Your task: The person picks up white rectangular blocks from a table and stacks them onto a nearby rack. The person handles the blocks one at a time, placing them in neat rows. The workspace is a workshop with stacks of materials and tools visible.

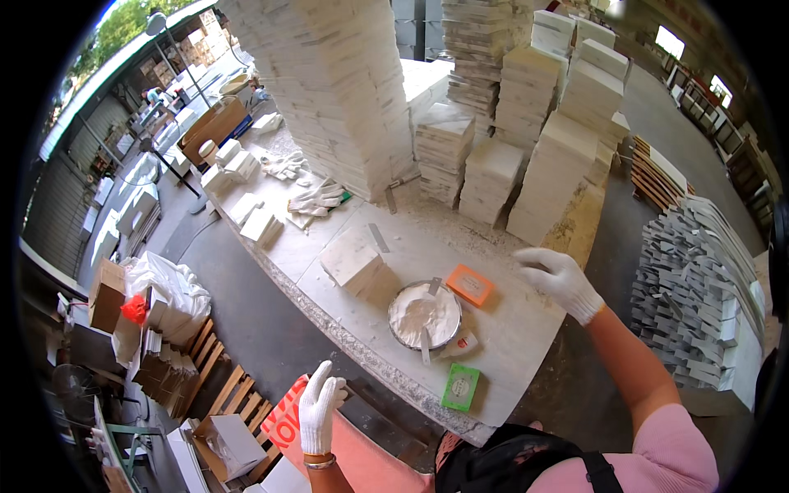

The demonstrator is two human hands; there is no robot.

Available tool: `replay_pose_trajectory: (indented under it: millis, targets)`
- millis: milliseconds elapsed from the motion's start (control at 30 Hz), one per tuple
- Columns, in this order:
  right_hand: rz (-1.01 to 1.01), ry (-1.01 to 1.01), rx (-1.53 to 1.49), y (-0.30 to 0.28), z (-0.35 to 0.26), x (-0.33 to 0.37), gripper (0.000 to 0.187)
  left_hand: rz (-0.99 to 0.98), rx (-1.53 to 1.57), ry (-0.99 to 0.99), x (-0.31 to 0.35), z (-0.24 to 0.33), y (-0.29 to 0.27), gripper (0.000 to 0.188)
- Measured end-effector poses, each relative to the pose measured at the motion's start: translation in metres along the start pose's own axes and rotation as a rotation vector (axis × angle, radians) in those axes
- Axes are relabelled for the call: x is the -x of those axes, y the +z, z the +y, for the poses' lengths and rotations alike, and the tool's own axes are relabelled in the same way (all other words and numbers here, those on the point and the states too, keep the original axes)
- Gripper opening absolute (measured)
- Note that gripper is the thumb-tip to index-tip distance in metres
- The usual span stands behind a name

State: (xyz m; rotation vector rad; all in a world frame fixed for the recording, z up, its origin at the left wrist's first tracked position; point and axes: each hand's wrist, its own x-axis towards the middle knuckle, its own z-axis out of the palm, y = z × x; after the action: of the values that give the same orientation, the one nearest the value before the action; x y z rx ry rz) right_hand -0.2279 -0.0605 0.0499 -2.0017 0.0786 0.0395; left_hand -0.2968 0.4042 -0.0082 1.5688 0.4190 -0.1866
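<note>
My right hand (560, 281), in a white knit glove, hovers over the right part of the stone table, fingers loosely bent and apart, nothing visible in it. Past the table's front edge, my gloved left hand (319, 408) is raised with its fingers extended, also without a visible object. Between them stands a round metal bowl of white powder (411, 316), with two flat metal scrapers (426, 345) at its rim. An orange box (470, 285) lies beside the bowl, nearest my right hand. A green box (460, 387) sits near the front edge. A short stack of white tiles (352, 261) stands left of the bowl.
Tall stacks of pale stone tiles (329, 90) and lower stacks (552, 164) line the table's back. Spare gloves (316, 199) lie at the left. A red-and-pink covered surface (370, 456) is below my left hand. Grey stone strips (682, 287) are piled at the right.
</note>
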Motion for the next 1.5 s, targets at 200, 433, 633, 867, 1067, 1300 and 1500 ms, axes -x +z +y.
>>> replay_pose_trajectory:
  millis: [200, 433, 633, 867, 1067, 1300, 1500]
  targets:
    - [0.278, 0.333, 0.073, -0.099, 0.168, 0.248, 0.037, -0.195, -0.071, 0.123, 0.059, 0.042, 0.075, 0.046]
    - [0.468, 0.83, -0.037, -0.104, 0.312, 0.579, 0.042, -0.715, -0.305, 0.096, 0.178, 0.056, 0.263, 0.049]
    - [0.714, 0.869, -0.127, -0.107, 0.278, 0.701, 0.044, -1.11, -0.707, 0.268, 0.277, 0.01, 0.43, 0.052]
    - [0.856, 0.995, -0.203, -0.119, 0.294, 0.746, 0.049, -1.398, -0.979, 0.332, 0.369, -0.019, 0.562, 0.053]
    - [0.932, 1.025, -0.298, -0.139, 0.322, 0.746, 0.05, -1.519, -1.0, 0.364, 0.374, -0.048, 0.671, 0.051]
    - [1.106, 1.14, -0.245, -0.248, 0.331, 0.75, 0.05, -1.7, -1.01, 0.432, 0.342, -0.131, 0.85, 0.055]
    - [1.364, 1.131, -0.389, -0.314, 0.337, 0.745, 0.047, -1.744, -0.656, -0.231, 0.413, -0.133, 0.99, 0.058]
